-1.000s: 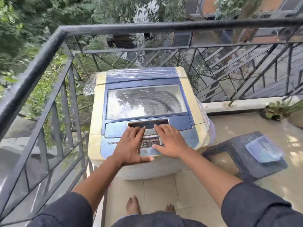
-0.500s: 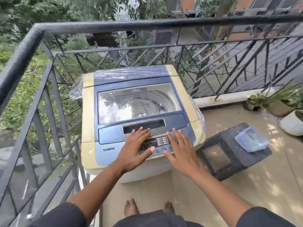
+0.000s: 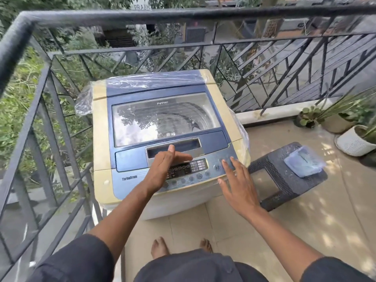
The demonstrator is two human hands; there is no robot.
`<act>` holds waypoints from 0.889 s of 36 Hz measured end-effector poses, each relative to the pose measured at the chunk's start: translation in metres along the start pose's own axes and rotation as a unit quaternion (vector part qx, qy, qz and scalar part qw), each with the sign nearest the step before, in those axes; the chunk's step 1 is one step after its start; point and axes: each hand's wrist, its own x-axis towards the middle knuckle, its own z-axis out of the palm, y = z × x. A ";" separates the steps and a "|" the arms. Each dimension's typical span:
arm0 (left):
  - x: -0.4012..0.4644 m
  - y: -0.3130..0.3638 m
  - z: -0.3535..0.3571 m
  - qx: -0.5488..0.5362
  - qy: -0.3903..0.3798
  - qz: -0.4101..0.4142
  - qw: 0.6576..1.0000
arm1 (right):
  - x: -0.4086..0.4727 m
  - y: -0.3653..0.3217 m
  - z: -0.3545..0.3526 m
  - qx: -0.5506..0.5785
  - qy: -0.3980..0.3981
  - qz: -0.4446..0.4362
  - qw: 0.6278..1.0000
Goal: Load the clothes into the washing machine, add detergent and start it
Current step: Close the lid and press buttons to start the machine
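Both hands, left hand (image 3: pixel 164 165) and right hand (image 3: pixel 237 185), fingers straight, over washing machine (image 3: pixel 162 127) panel; stool (image 3: pixel 284 176) lower right, railing (image 3: pixel 122 17) behind.

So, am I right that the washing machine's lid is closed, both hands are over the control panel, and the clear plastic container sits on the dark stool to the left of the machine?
Not quite: the head view shows the dark stool, with the clear plastic container on it, to the right of the washing machine, not the left. The rest holds: the lid is closed, and the left hand and right hand are over the control panel.
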 end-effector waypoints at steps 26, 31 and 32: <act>0.003 0.007 0.005 0.010 -0.022 -0.017 1.000 | -0.002 -0.015 -0.017 -0.019 -0.015 0.016 1.000; 0.005 0.008 0.005 0.008 -0.022 -0.024 0.999 | -0.001 -0.015 -0.020 -0.030 -0.018 0.014 0.999; 0.004 0.009 0.005 0.008 -0.021 -0.025 0.999 | -0.001 -0.016 -0.021 -0.031 -0.020 0.015 0.999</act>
